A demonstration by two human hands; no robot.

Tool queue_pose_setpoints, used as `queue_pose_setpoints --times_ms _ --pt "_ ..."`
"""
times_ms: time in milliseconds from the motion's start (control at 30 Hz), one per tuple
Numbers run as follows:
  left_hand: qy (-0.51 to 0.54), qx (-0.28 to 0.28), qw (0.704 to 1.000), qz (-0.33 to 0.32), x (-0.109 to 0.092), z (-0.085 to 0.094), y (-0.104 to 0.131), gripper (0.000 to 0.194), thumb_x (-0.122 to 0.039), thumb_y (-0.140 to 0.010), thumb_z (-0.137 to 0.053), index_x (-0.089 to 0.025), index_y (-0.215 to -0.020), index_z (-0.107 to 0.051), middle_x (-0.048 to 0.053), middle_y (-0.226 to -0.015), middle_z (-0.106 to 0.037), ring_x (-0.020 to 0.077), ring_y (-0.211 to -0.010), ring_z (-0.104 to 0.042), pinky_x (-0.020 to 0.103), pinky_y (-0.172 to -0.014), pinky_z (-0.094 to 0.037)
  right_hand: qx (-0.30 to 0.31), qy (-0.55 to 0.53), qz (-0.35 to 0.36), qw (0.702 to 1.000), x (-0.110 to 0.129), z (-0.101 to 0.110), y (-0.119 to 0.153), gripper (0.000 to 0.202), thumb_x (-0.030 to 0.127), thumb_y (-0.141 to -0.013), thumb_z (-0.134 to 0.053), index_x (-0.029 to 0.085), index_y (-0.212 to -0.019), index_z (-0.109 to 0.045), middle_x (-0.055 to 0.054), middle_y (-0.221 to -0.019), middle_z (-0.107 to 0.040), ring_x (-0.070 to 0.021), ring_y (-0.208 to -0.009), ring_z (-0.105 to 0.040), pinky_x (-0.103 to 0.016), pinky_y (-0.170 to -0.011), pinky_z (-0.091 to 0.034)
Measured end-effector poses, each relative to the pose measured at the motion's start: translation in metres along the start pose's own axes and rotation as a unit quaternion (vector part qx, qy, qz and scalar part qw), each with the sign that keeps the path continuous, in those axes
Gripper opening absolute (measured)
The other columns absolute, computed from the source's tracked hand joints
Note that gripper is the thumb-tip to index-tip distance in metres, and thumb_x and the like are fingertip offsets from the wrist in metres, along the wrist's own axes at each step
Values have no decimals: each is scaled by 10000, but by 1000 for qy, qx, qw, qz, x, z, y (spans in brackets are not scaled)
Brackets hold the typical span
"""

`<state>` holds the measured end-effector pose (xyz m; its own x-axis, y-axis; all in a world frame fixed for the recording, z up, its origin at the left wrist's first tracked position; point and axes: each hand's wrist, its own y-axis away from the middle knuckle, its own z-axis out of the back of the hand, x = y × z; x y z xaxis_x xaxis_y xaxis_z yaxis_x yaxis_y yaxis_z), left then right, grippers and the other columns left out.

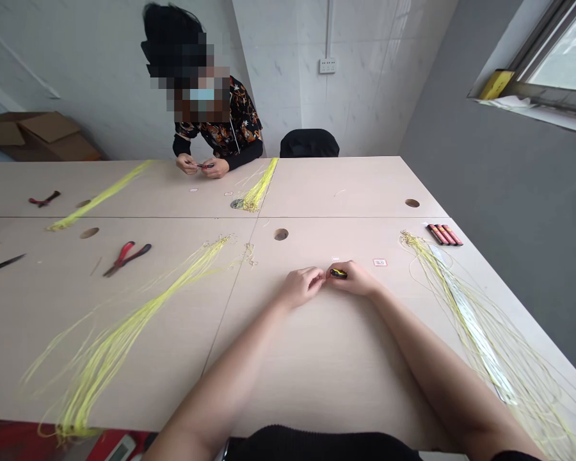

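Note:
My right hand (358,280) is closed around a small black-and-yellow tool (338,273); its working end is hidden, so its kind does not show. Right beside it, the fingers of my left hand (301,285) are pinched together near its tip, and whatever they hold is too small to make out. To the left lies a bundle of yellow cords (144,314) with small metal loops or hooks at the far end. A second bundle of yellow cords (427,272) spreads along the right side, over a silvery ruler-like strip (470,314).
Red-and-black pliers (127,258) lie at left. Several battery-like cylinders (444,234) sit at far right, past a small label (379,262). The table has round holes (281,234). Across it, a person (201,128) holds a small tool near another cord bundle (262,186).

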<state>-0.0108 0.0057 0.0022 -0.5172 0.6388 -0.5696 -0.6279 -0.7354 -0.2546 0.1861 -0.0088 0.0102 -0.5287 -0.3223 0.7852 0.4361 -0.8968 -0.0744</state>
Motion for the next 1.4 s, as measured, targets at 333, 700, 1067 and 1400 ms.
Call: queue_pose_setpoints --times_ms 333,700,1067,1400 --pt "7 -8 1000 -3 0 0 0 110 -187 -862 -476 -187 -809 -571 -4 -751 -637 102 -628 -536 210 -595 -360 0 4 -10 1000 2 0 0 157 258 -748 -486 144 -697 -581 17 -626 -501 -88 -610 -419 -222 -576 -310" --pt "11 -7 1000 -5 0 0 0 106 -187 -858 -476 -189 -796 -561 -6 -736 -627 101 -623 -525 210 -598 -356 -1 -5 -3 1000 2 1 0 144 255 -737 -488 144 -704 -574 11 -649 -515 -93 -621 -426 -226 -586 -315" --pt "19 -7 1000 -1 -2 1 0 93 -185 -837 -483 -185 -783 -558 -14 -716 -607 91 -602 -499 200 -588 -347 -2 -10 6 1000 1 1 0 127 236 -732 -477 147 -670 -545 21 -612 -464 -83 -600 -397 -216 -574 -301" --pt "35 -4 999 20 -2 2 1 77 -210 -820 -506 -190 -779 -568 -29 -669 -593 80 -560 -489 189 -564 -349 -5 -26 13 1000 2 2 -1 138 263 -735 -487 153 -655 -512 25 -603 -438 -84 -594 -391 -219 -585 -319"
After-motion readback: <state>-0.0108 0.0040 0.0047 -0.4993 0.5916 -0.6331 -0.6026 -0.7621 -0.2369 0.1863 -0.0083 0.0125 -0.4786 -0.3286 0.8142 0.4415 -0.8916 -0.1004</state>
